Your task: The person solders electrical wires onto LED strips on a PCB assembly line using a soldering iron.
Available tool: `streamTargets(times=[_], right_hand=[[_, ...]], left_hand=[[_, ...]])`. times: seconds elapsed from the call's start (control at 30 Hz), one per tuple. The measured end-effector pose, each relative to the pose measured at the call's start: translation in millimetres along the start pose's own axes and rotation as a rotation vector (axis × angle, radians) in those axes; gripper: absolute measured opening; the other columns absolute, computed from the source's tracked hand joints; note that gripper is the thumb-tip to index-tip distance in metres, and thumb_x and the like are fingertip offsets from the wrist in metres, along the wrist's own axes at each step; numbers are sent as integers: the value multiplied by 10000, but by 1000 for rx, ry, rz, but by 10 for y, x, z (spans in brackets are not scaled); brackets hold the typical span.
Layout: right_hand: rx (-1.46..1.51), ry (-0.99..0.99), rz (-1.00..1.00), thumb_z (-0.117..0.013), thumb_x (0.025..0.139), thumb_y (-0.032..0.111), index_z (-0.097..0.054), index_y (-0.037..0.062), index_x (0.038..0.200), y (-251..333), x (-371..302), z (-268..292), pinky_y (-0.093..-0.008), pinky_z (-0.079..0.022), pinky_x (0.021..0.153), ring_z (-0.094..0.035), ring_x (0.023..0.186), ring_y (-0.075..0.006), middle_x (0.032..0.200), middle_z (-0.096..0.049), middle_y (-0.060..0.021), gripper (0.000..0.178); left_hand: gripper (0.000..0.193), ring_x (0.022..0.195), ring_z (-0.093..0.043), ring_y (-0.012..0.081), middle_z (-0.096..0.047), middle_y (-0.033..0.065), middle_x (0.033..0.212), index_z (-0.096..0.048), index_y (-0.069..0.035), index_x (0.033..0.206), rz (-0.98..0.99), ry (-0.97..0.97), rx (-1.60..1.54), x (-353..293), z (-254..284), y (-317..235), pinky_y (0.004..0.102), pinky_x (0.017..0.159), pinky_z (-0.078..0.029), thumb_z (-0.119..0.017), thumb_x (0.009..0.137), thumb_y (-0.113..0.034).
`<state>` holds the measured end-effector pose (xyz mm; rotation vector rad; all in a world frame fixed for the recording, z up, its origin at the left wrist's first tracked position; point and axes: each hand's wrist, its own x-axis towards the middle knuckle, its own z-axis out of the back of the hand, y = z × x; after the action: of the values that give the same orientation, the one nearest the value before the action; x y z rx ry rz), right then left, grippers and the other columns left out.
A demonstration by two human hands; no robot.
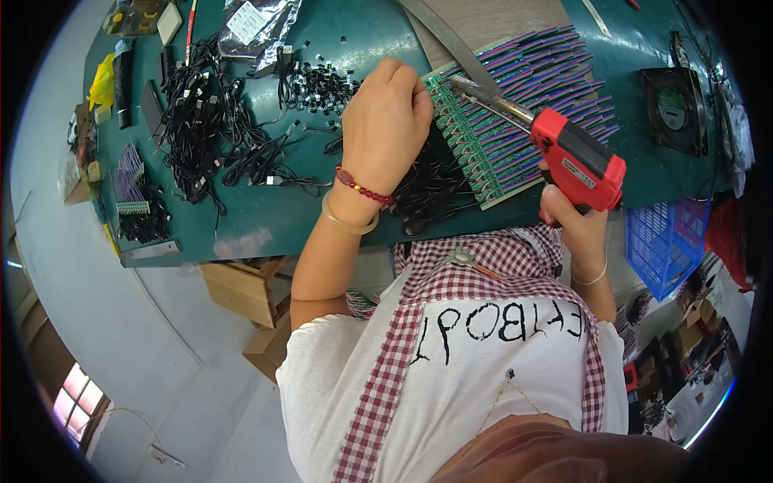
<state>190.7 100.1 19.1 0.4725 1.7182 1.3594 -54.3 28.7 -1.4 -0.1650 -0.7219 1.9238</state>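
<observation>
My right hand [573,221] grips a red and black soldering gun [578,157] by its handle. Its metal nose reaches left over a panel of small green circuit boards [465,149], near the panel's upper left corner. Rows of purple, blue and dark wires [535,72] lie across this panel. Beside the panel's left edge, my left hand [385,113] is closed, its fingers curled and pressed together. Whatever they hold is hidden behind the hand. Black cables [431,189] bunch under and beside my left wrist, against the panel's left edge.
On the green table [262,221], a tangled pile of black cables [193,133] and small black connectors [318,84] lie left. A metal strip [451,36] crosses near the panel's top. At right sits a black fan [672,109]; a blue basket [664,245] stands below the table edge.
</observation>
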Motion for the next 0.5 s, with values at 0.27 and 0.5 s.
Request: streamTargets(times=[0.27, 0.5], right_hand=[[-4, 30, -19, -686, 776, 76, -591, 30, 929, -4, 18, -9, -199, -386, 483, -505, 544, -47, 675, -561, 17, 186], [-49, 13, -20, -687, 777, 81, -593, 27, 887, 0, 6, -23, -201, -382, 477, -502, 534, -47, 663, -558, 19, 155]], left_hand=[[68, 674, -566, 321, -542, 125, 757, -549, 3, 690, -12, 15, -13, 29, 11, 15, 392, 579, -479, -590, 728, -36], [81, 682, -554, 338, -565, 127, 798, -548, 0, 728, 13, 116, -35, 59, 48, 57, 389, 611, -447, -595, 742, -65]])
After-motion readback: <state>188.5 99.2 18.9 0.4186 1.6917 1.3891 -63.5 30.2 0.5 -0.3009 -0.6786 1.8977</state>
